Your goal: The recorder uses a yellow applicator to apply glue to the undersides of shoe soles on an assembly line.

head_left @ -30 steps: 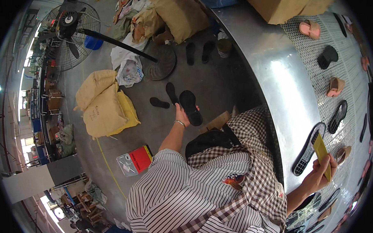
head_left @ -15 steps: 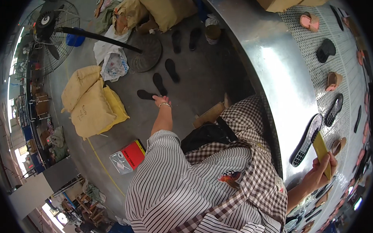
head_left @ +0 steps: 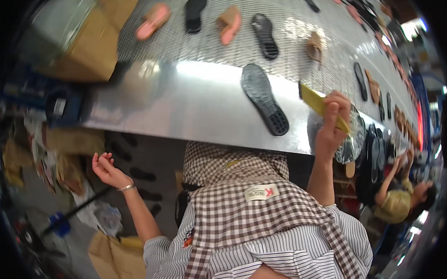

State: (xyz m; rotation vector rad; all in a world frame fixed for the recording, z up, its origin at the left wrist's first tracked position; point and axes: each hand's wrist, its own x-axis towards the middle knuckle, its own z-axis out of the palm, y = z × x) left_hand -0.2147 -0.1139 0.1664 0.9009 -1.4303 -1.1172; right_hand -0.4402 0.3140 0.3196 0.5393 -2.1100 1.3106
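Note:
My right hand (head_left: 334,120) grips a flat yellow brush (head_left: 314,99) with a dark end, held over the metal table edge (head_left: 182,99). To the left of the brush, a black shoe sole (head_left: 264,99) lies on the metal, its grid-patterned end toward me. My left hand (head_left: 110,172) is out to the left, below the table's level, with loosely bent fingers and nothing visible in them. Dark soles (head_left: 142,174) lie on the floor beside that hand. Beyond my right hand is a plastic-wrapped container (head_left: 350,142), partly hidden by the hand.
A mesh conveyor belt (head_left: 156,48) past the metal edge carries a black sole (head_left: 265,35), a pink-and-tan sandal (head_left: 229,24) and several other shoe parts. A cardboard box (head_left: 90,50) stands at the far left. At right, another person (head_left: 395,200) works along the line.
My view has swung from the floor to the table. My left hand has come away from the floor soles. My right hand still holds the brush, now lifted clear of the sole.

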